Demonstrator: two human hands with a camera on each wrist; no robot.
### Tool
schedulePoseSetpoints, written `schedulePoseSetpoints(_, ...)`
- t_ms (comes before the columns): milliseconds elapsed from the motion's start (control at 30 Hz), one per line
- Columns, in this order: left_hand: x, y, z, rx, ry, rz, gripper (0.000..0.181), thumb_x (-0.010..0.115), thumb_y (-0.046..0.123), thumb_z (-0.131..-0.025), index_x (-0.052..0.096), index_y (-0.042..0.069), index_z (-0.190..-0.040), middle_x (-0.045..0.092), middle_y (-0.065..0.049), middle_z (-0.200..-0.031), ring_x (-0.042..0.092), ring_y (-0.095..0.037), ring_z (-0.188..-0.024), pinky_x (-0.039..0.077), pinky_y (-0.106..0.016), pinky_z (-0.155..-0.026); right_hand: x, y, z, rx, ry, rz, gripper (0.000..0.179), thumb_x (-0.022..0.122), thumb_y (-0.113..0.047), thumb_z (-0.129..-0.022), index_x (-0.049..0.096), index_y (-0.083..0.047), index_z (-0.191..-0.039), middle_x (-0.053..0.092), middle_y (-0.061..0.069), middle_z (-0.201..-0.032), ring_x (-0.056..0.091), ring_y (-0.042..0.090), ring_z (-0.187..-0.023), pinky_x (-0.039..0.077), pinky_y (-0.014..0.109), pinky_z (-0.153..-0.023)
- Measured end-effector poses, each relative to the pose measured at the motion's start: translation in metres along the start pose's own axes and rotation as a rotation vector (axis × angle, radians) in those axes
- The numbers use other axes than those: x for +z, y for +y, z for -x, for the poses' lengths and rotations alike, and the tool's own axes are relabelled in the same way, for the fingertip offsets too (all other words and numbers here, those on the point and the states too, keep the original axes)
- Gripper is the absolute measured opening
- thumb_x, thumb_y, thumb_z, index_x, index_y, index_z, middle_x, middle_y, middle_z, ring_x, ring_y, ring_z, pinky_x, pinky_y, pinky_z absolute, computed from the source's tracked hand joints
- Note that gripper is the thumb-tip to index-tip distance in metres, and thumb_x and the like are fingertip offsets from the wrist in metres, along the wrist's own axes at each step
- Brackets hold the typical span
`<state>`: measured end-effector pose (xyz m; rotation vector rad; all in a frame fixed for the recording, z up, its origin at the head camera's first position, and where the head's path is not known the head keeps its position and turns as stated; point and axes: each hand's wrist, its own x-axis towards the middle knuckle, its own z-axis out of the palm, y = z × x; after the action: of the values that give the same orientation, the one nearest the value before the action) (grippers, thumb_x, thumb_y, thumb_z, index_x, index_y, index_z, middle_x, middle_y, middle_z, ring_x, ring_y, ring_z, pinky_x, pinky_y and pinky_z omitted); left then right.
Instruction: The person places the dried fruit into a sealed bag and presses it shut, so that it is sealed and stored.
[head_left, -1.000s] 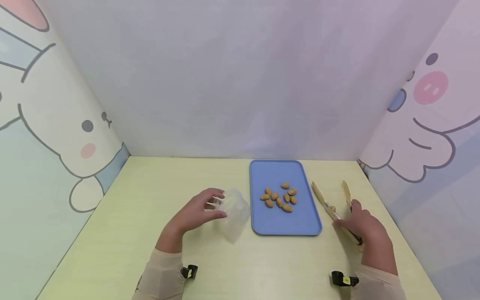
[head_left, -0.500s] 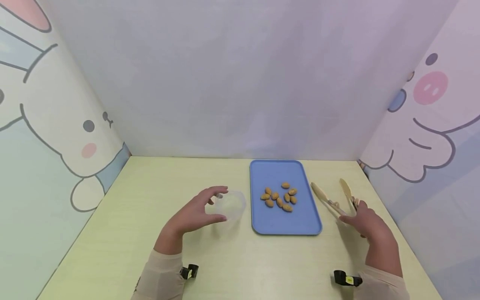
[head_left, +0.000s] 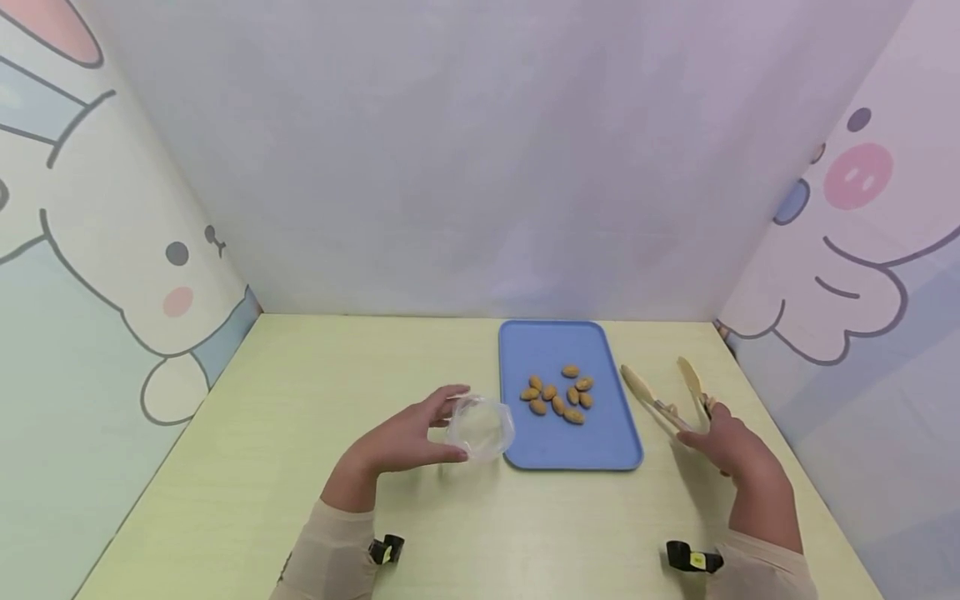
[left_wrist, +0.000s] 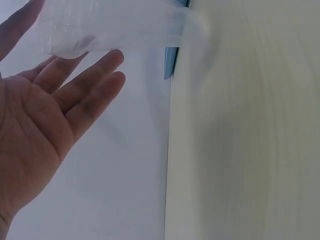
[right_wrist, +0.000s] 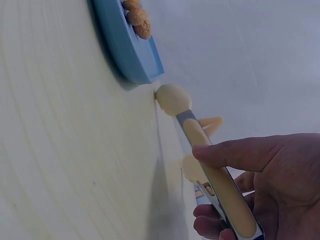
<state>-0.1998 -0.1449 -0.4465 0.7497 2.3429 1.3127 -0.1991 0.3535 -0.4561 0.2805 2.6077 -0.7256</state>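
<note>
In the head view my left hand point(head_left: 416, 433) holds a clear plastic bag point(head_left: 482, 427) between thumb and fingers, beside the tray's left edge. The left wrist view shows the bag point(left_wrist: 105, 25) stretching out from the fingertips. My right hand point(head_left: 738, 446) grips the handles of tongs point(head_left: 641, 387) at the right, their two beige heads spread apart. Seen from the right wrist, the thumb presses one beige handle point(right_wrist: 225, 192) and the fingers curl round the other side. Several brown, almond-shaped nuts point(head_left: 573, 416) lie on a blue tray point(head_left: 573, 450) between the hands.
The pale wooden table point(head_left: 300, 367) runs back to a plain wall point(head_left: 480, 167). Side walls with cartoon animals point(head_left: 858, 179) close in both sides. Each wrist carries a small black camera point(head_left: 678, 556).
The bag has turned so its round opening faces up, and the left hand has moved right, toward the tray. The right hand shifted slightly with the tongs. The nuts stay put.
</note>
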Motion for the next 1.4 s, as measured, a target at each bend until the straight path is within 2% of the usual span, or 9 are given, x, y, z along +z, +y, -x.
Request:
schedulePoseSetpoints(167, 0.000, 0.000, 0.000, 0.048, -0.040, -0.045, 0.066, 0.070, 0.042, -0.088, 0.038, 0.032, -0.146, 0.059, -0.002, -0.130, 0.058, -0.027, -0.120, 0.047, -0.046, -0.098, 0.000, 0.003, 0.000, 0.008, -0.002, 0.026, 0.106, 0.060, -0.054, -0.091, 0.006, 0.022, -0.142, 0.047, 0.040, -0.119, 0.057, 0.040, -0.095, 0.047, 0.049, -0.077)
schedulePoseSetpoints(333, -0.006, -0.005, 0.005, 0.057, 0.000, -0.063, 0.069, 0.066, 0.038, -0.093, 0.028, 0.034, -0.151, 0.058, 0.003, -0.127, 0.058, -0.025, -0.118, 0.047, -0.044, -0.098, 0.000, 0.006, -0.001, -0.002, 0.013, 0.035, 0.103, 0.057, -0.055, -0.092, 0.010, 0.024, -0.138, 0.045, 0.043, -0.122, 0.057, 0.045, -0.099, 0.047, 0.052, -0.079)
schedulePoseSetpoints(500, -0.006, -0.008, 0.006, 0.051, 0.010, -0.042, 0.075, 0.060, 0.030, -0.096, 0.015, 0.034, -0.155, 0.052, 0.002, -0.133, 0.055, -0.027, -0.120, 0.045, -0.044, -0.100, 0.001, 0.008, 0.001, -0.005, 0.020, 0.074, 0.105, 0.050, -0.060, -0.092, 0.009, 0.025, -0.137, 0.031, 0.050, -0.132, 0.041, 0.062, -0.117, 0.043, 0.062, -0.087)
schedulePoseSetpoints(567, -0.004, -0.008, 0.006, 0.030, 0.005, -0.026, 0.077, 0.061, 0.032, -0.095, 0.014, 0.033, -0.156, 0.050, 0.000, -0.135, 0.053, -0.027, -0.123, 0.044, -0.045, -0.101, 0.001, 0.007, 0.002, -0.005, 0.018, 0.075, 0.106, 0.049, -0.061, -0.092, 0.009, 0.025, -0.137, 0.030, 0.051, -0.132, 0.040, 0.062, -0.118, 0.042, 0.063, -0.088)
schedulePoseSetpoints(767, 0.005, -0.012, 0.001, -0.082, 0.007, -0.008, 0.093, 0.077, 0.053, -0.079, 0.017, 0.046, -0.151, 0.041, 0.007, -0.147, 0.051, -0.021, -0.127, 0.042, -0.045, -0.104, 0.000, 0.006, 0.005, -0.005, 0.013, 0.074, 0.106, 0.048, -0.062, -0.092, 0.008, 0.025, -0.138, 0.028, 0.051, -0.134, 0.038, 0.063, -0.120, 0.042, 0.063, -0.089)
schedulePoseSetpoints(967, 0.007, -0.008, 0.000, -0.040, -0.011, -0.039, 0.093, 0.080, 0.050, -0.076, 0.022, 0.048, -0.149, 0.041, 0.005, -0.150, 0.048, -0.024, -0.134, 0.039, -0.047, -0.107, 0.001, 0.006, 0.005, -0.008, 0.008, 0.078, 0.104, 0.048, -0.060, -0.093, 0.008, 0.025, -0.138, 0.028, 0.051, -0.134, 0.037, 0.063, -0.121, 0.041, 0.064, -0.090)
schedulePoseSetpoints(1167, 0.001, 0.011, 0.015, -0.078, -0.016, -0.232, 0.094, 0.081, 0.051, -0.075, 0.024, 0.048, -0.150, 0.033, 0.021, -0.152, 0.038, -0.011, -0.140, 0.038, -0.043, -0.108, 0.005, 0.004, 0.001, -0.021, 0.011, 0.081, 0.103, 0.050, -0.058, -0.093, 0.008, 0.023, -0.141, 0.027, 0.050, -0.136, 0.037, 0.063, -0.121, 0.041, 0.064, -0.090)
schedulePoseSetpoints(1267, -0.004, 0.022, 0.020, -0.049, -0.038, -0.375, 0.092, 0.079, 0.050, -0.078, 0.023, 0.047, -0.151, 0.028, 0.023, -0.154, 0.034, -0.008, -0.142, 0.037, -0.041, -0.110, 0.004, 0.002, 0.001, -0.022, 0.013, 0.082, 0.103, 0.051, -0.057, -0.093, 0.008, 0.024, -0.140, 0.028, 0.050, -0.136, 0.038, 0.062, -0.121, 0.042, 0.064, -0.090)
schedulePoseSetpoints(1400, -0.008, 0.030, 0.025, 0.013, 0.001, -0.496, 0.088, 0.077, 0.047, -0.080, 0.027, 0.041, -0.152, 0.027, 0.018, -0.157, 0.029, -0.008, -0.145, 0.034, -0.038, -0.112, -0.001, 0.000, 0.001, -0.029, 0.034, 0.098, 0.102, 0.051, -0.057, -0.093, 0.010, 0.024, -0.139, 0.032, 0.050, -0.132, 0.042, 0.061, -0.117, 0.043, 0.063, -0.087)
